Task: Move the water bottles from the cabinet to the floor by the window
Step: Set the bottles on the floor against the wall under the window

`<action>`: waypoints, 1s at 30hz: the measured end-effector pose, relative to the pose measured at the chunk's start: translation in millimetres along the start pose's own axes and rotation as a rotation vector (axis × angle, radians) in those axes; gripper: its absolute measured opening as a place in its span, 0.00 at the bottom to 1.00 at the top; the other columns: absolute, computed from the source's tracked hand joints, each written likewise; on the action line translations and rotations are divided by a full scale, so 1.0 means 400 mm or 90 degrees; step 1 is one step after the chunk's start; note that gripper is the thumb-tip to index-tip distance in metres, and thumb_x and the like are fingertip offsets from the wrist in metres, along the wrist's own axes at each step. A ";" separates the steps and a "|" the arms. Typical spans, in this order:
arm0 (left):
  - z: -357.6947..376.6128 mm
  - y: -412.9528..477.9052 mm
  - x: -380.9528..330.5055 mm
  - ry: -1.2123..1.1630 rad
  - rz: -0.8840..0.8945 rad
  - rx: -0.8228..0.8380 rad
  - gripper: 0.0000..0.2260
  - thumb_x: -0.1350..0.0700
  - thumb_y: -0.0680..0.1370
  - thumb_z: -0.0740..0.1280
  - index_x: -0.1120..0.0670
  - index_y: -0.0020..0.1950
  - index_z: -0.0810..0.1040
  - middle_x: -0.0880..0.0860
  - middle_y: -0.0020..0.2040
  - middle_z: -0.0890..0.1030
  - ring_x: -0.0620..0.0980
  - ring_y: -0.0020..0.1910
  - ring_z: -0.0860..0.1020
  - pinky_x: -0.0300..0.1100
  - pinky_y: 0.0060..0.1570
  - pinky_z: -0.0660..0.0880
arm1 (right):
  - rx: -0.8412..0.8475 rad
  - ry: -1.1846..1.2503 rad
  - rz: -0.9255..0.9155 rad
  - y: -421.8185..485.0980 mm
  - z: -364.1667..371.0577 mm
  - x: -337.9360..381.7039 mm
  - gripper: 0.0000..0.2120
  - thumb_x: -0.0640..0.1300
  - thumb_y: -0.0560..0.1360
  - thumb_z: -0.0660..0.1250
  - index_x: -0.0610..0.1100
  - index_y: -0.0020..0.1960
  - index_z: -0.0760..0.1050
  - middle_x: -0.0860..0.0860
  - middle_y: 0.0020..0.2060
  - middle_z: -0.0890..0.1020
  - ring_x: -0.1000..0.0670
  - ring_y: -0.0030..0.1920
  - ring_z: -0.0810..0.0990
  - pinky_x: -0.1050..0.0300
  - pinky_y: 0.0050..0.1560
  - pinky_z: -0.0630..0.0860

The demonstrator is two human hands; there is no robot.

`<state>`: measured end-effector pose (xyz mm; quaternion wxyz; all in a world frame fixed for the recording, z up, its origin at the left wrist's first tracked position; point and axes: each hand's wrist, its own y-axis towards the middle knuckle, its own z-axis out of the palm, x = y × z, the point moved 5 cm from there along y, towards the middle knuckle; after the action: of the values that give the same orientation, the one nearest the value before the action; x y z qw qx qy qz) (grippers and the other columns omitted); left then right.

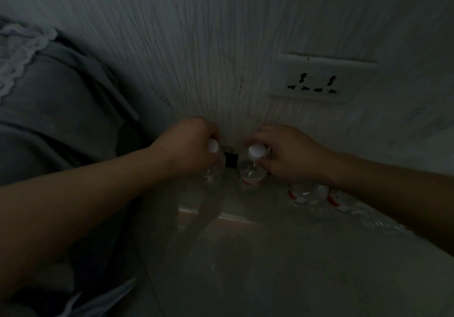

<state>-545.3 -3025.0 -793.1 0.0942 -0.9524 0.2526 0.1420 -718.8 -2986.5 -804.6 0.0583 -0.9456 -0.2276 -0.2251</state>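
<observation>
Gripping one white-capped water bottle (212,169) in the curled left hand (189,144), a second bottle (251,169) in the right hand (292,154); both low against the wall (221,46); risks knocking the red-labelled bottles (309,193) under the right forearm (393,193) in this gloom

Floor (270,267): grey and glossy, very dim, running from under me to the foot of the textured wall.
Left bottle (213,170): clear, white cap, upright by the wall; I cannot tell if its base touches down.
Right bottle (251,173): clear, white cap, red-and-white label, upright just beside the left one.
Black item (231,160): small, between those two; too dark for me to name.
Other bottles (309,193): red-and-white labels, clustered to my right, partly hidden.
Pale strip (228,216): crosses the floor near the pair.
</observation>
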 end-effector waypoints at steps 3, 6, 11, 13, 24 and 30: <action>-0.008 0.000 -0.003 -0.016 -0.007 0.003 0.10 0.56 0.73 0.67 0.54 0.52 0.81 0.54 0.52 0.81 0.51 0.50 0.78 0.42 0.49 0.74 | -0.019 -0.004 -0.005 0.001 -0.001 0.005 0.13 0.43 0.74 0.69 0.43 0.57 0.79 0.46 0.50 0.82 0.46 0.51 0.78 0.53 0.50 0.74; -0.016 0.002 -0.005 -0.029 -0.006 0.005 0.10 0.59 0.73 0.66 0.55 0.53 0.82 0.53 0.53 0.81 0.51 0.51 0.78 0.39 0.49 0.71 | -0.020 -0.010 0.003 0.003 0.003 0.002 0.14 0.42 0.72 0.70 0.43 0.57 0.79 0.46 0.50 0.81 0.47 0.52 0.78 0.53 0.51 0.73; -0.009 0.002 -0.005 -0.034 0.014 0.049 0.10 0.61 0.70 0.68 0.53 0.49 0.82 0.53 0.50 0.80 0.50 0.50 0.78 0.43 0.51 0.75 | -0.026 -0.032 0.004 0.006 0.009 -0.001 0.15 0.42 0.70 0.71 0.44 0.56 0.79 0.46 0.49 0.81 0.45 0.50 0.79 0.54 0.50 0.73; -0.003 0.001 -0.008 -0.035 0.023 0.067 0.11 0.62 0.68 0.69 0.53 0.49 0.83 0.50 0.48 0.78 0.49 0.49 0.77 0.42 0.50 0.74 | -0.029 -0.031 0.001 0.006 0.012 -0.003 0.15 0.42 0.70 0.71 0.44 0.56 0.79 0.46 0.49 0.82 0.46 0.50 0.79 0.56 0.48 0.71; 0.023 -0.013 -0.032 -0.093 0.089 0.066 0.18 0.57 0.69 0.74 0.50 0.58 0.81 0.51 0.55 0.81 0.49 0.54 0.78 0.44 0.54 0.74 | -0.032 -0.030 -0.013 0.005 0.014 -0.002 0.12 0.43 0.69 0.71 0.43 0.52 0.78 0.47 0.45 0.80 0.47 0.47 0.77 0.57 0.42 0.66; 0.020 -0.015 -0.022 -0.060 0.057 -0.037 0.19 0.44 0.68 0.74 0.52 0.54 0.80 0.53 0.48 0.81 0.52 0.47 0.79 0.47 0.46 0.75 | -0.033 -0.054 -0.010 0.010 0.016 -0.005 0.13 0.45 0.68 0.70 0.43 0.51 0.78 0.47 0.45 0.80 0.46 0.46 0.78 0.55 0.43 0.68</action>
<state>-551.5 -3013.7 -797.0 0.0718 -0.9347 0.2861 0.1981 -716.2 -2989.5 -811.2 0.0223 -0.9537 -0.2315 -0.1907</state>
